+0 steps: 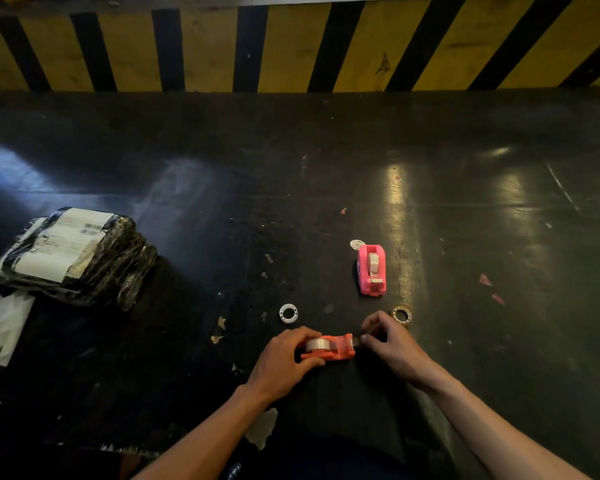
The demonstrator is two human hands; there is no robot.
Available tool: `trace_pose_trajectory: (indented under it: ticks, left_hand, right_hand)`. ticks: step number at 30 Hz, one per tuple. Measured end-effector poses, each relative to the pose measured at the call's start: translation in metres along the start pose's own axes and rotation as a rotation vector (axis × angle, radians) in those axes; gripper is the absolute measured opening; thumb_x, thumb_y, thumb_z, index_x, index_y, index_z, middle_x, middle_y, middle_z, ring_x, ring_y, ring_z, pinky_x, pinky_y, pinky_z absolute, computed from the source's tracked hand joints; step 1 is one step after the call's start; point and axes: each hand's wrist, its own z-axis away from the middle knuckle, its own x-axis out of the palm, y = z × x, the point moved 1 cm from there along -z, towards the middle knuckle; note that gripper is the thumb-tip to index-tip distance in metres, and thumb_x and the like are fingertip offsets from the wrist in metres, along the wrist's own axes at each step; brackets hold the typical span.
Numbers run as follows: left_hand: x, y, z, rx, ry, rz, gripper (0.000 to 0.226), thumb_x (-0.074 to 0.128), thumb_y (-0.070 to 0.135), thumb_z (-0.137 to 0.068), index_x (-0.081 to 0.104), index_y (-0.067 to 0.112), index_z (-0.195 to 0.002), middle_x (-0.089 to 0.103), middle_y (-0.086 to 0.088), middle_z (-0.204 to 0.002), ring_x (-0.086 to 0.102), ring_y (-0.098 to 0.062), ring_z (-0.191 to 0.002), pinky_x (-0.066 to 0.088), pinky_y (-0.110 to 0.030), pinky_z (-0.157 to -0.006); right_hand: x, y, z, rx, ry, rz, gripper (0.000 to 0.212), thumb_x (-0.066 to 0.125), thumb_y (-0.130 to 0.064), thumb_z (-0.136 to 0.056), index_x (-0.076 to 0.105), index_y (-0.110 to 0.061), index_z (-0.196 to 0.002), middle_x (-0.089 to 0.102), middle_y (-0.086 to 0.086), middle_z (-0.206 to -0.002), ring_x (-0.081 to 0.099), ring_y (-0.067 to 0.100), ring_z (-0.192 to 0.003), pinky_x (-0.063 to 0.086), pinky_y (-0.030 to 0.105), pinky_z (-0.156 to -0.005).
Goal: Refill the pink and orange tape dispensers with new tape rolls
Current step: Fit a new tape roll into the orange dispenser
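There is one view only, from a wide-angle camera on the person's head. It looks forward and steeply down onto a dark worktop (222,220), whose far edge meets a yellow and black striped wall (291,46) along the top of the frame. Both forearms enter from the bottom edge, and the left hand (281,362) and right hand (392,344) sit low and near the centre, close to the lens. Straight lines bow towards the frame edges.
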Motion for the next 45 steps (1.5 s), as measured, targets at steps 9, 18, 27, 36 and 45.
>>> trace_pose_trajectory:
  ticks: [9,18,27,36,45]
  left_hand:
    - [0.000,0.002,0.001,-0.008,0.019,0.014,0.048,0.077,0.045,-0.078,0.053,0.049,-0.120,0.057,0.027,-0.106,0.056,0.009,-0.101,0.048,-0.022,-0.092]
    - [-0.002,0.004,0.002,-0.008,0.015,0.022,0.046,0.078,0.041,-0.079,0.055,0.047,-0.118,0.061,0.019,-0.112,0.057,0.006,-0.102,0.049,-0.024,-0.093]
    - [-0.001,0.007,0.004,-0.004,0.030,0.041,0.045,0.078,0.040,-0.080,0.055,0.046,-0.118,0.056,0.026,-0.105,0.057,0.007,-0.100,0.047,-0.020,-0.089]
    - [-0.006,0.002,0.009,-0.049,-0.120,0.097,0.064,0.057,0.019,-0.082,0.040,0.040,-0.141,0.049,0.020,-0.135,0.046,0.007,-0.125,0.037,-0.017,-0.105]
    - [-0.018,-0.032,0.023,-0.196,0.408,-0.081,0.059,0.058,0.002,-0.089,0.045,0.020,-0.143,0.049,-0.001,-0.146,0.044,-0.014,-0.135,0.037,-0.043,-0.115]
  right_hand:
    - [-0.004,0.000,0.008,0.115,-0.032,-0.517,0.016,0.066,0.002,-0.091,0.057,-0.009,-0.099,0.060,0.015,-0.087,0.057,0.021,-0.074,0.048,0.029,-0.063]
    - [0.003,0.003,0.003,0.004,0.007,-0.115,0.015,0.067,-0.004,-0.092,0.058,-0.016,-0.092,0.063,0.008,-0.087,0.058,0.018,-0.079,0.049,0.030,-0.071]
    - [0.048,0.012,0.002,0.003,0.258,0.008,0.032,0.064,-0.004,-0.091,0.054,-0.033,-0.080,0.064,-0.010,-0.082,0.060,-0.001,-0.076,0.045,0.009,-0.061]
    - [0.025,0.007,-0.012,0.019,0.212,-0.073,0.043,0.040,0.016,-0.089,0.060,-0.019,-0.105,0.065,0.008,-0.100,0.060,0.017,-0.084,0.047,0.023,-0.072]
    - [0.028,-0.035,-0.014,-0.378,-0.121,0.439,0.061,0.069,-0.042,-0.089,0.043,-0.033,-0.143,0.053,-0.003,-0.138,0.048,0.015,-0.127,0.043,0.039,-0.106]
